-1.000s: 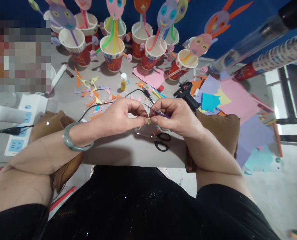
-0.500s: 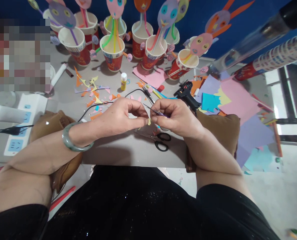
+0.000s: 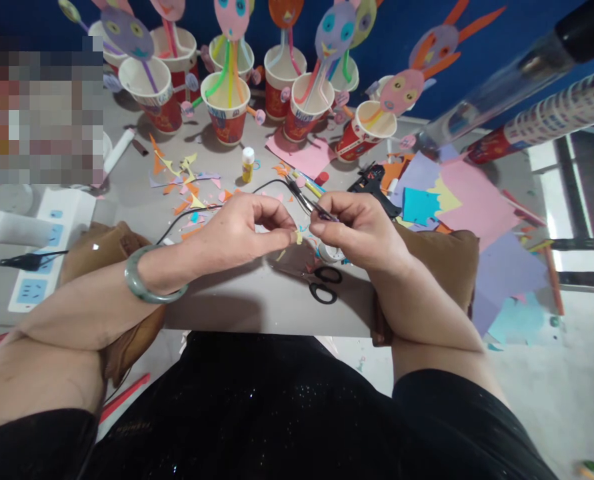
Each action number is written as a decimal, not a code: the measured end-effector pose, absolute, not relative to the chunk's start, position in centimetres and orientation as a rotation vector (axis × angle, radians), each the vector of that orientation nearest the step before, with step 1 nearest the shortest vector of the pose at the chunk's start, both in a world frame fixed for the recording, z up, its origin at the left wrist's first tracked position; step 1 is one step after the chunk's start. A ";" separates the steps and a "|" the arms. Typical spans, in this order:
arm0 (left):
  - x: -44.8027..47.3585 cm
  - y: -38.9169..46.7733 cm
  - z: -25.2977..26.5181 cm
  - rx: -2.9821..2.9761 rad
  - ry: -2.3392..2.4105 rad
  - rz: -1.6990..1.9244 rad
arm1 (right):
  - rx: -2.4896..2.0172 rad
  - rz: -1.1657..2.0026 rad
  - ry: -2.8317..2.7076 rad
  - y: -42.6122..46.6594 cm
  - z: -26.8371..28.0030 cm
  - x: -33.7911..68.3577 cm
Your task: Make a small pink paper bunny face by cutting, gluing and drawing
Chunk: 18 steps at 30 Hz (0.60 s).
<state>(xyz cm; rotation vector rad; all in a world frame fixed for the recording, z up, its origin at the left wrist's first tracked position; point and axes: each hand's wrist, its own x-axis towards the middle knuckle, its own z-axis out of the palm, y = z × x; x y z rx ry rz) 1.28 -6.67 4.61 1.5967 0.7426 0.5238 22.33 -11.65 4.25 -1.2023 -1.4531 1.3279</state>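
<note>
Pinched between thumb and forefinger of my left hand is a tiny yellow paper piece. Just to its right, my right hand grips a slim, pointed dark-and-purple tool; its exact kind is unclear because the fingers cover much of it. A small gap separates the two hands. Below them lies a pair of black-handled scissors, blades toward the left. Partly behind my right hand sits a small white round container. Coloured paper scraps are strewn beyond my left hand.
Red paper cups with paper-faced straw figures line the back. A glue stick stands mid-table; a black glue gun lies to the right beside coloured paper sheets. Left are a power strip and a cable; brown cushions flank my forearms.
My right hand has drawn slightly right and away from the yellow paper piece, taking the tool with it. More of the white container shows. My left hand has stayed nearly still.
</note>
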 end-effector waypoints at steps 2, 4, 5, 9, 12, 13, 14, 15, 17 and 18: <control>1.2 -6.6 4.6 1.578 0.765 0.542 | -1.243 1.284 -1.416 -11.7 4.3 22.3; 1.3 -6.6 4.5 1.558 0.790 0.564 | -1.264 1.280 -1.415 -11.8 4.4 22.3; 1.3 -6.6 4.5 1.549 0.797 0.575 | -1.262 1.291 -1.426 -11.9 4.4 22.2; 1.4 -6.6 4.6 1.518 0.781 0.613 | -1.244 1.310 -1.460 -12.0 4.4 22.0; 1.5 -6.7 4.7 1.497 0.793 0.606 | -1.258 1.297 -1.446 -12.0 4.3 21.7; 1.5 -6.7 4.7 1.494 0.795 0.602 | -1.260 1.300 -1.438 -12.0 4.3 21.6; 1.5 -6.8 4.6 1.494 0.793 0.601 | -1.257 1.305 -1.430 -12.0 4.3 21.5; 1.5 -6.8 4.6 1.494 0.789 0.602 | -1.252 1.312 -1.424 -12.0 4.3 21.4; 1.5 -6.8 4.5 1.494 0.785 0.606 | -1.241 1.328 -1.415 -12.0 4.3 21.3; 1.5 -6.8 4.5 1.494 0.788 0.604 | -1.238 1.334 -1.408 -12.0 4.3 21.2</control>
